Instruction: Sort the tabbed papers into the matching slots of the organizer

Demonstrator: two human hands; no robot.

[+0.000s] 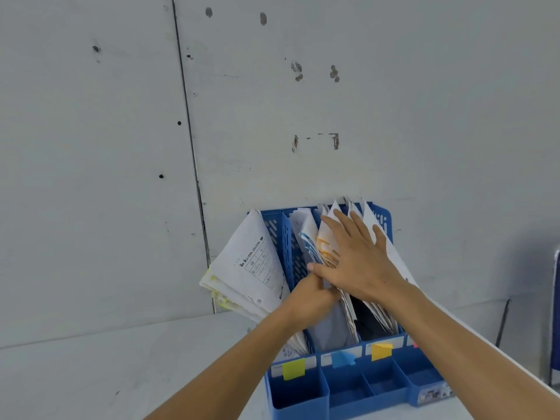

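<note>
A blue organizer stands on a white table against the wall. Its slots carry a yellow-green label, a blue label, an orange label and a pink label. Yellow-tabbed papers lean out of the leftmost slot. Beside the blue-tabbed papers stand the orange-tabbed papers, and my right hand presses flat on these with fingers spread. My left hand is curled at the lower edge of the blue-tabbed papers and seems to grip them; its fingers are partly hidden. More papers stand in the rightmost slot.
The grey wall rises right behind the organizer. Small open compartments line the organizer's front. The table's right edge runs diagonally past my right forearm, and a dark blue object shows at the far right.
</note>
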